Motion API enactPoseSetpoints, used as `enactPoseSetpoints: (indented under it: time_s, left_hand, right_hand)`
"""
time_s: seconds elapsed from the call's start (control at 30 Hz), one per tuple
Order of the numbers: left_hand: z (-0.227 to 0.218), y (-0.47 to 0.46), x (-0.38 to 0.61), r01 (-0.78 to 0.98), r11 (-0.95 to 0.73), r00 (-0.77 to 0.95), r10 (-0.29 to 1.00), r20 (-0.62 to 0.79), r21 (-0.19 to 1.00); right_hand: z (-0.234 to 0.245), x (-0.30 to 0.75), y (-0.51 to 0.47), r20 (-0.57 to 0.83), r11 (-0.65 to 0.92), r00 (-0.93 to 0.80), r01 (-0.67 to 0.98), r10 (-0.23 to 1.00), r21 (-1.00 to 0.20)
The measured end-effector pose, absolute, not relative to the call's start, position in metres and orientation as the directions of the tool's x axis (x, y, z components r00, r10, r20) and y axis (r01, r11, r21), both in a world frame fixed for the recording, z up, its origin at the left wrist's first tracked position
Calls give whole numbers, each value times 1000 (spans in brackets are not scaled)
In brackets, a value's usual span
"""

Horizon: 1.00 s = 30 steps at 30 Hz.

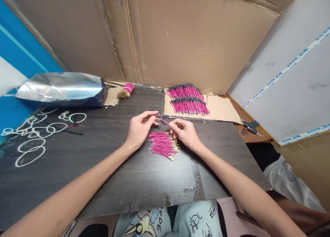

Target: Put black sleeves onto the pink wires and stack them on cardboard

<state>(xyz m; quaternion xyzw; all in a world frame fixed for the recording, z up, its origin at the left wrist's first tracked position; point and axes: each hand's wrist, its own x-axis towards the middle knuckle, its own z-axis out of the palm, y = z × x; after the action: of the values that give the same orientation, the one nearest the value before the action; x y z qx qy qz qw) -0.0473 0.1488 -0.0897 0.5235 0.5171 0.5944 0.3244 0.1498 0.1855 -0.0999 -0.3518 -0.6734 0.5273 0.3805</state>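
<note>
My right hand (183, 131) is closed in a pinch on a short pink wire (165, 121). At the wire's far end, the fingertips of my left hand (140, 127) are closed around what looks like a small black sleeve; the fingers partly hide it. Just below both hands a pile of pink wires (161, 144) with gold metal terminals lies on the table. A few loose black sleeves (165, 117) lie behind the hands, close to the fingertips.
Pink wires with black ends (190, 106) lie in two rows on a cardboard sheet (224, 108). A banded wire bundle (126, 90), a silver bag (64, 89) and white rubber bands (31, 149) are to the left. A black-handled tool (251, 126) rests at right. Cardboard walls (180, 37) stand behind.
</note>
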Motion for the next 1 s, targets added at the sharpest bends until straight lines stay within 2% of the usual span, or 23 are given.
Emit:
enactPoseSetpoints:
  time_s: [0.3, 0.57, 0.83, 1.0]
  left_hand:
    - [-87, 148, -44, 138, -209, -272, 932, 241, 968]
    - [-92, 149, -41, 99, -215, -291, 927, 235, 972]
    - [-94, 151, -43, 164, -218, -301, 918, 259, 962]
    - [-92, 150, -45, 168, -251, -295, 910, 292, 953]
  right_hand:
    - [-95, 153, 186, 184, 234, -393, 82, 901, -969]
    - [-94, 150, 180, 146, 206, -467, 80, 872, -975]
    - [-99, 150, 185, 96, 140, -516, 47, 851, -989]
    - [-95, 155, 191, 159, 217, -478, 69, 864, -974]
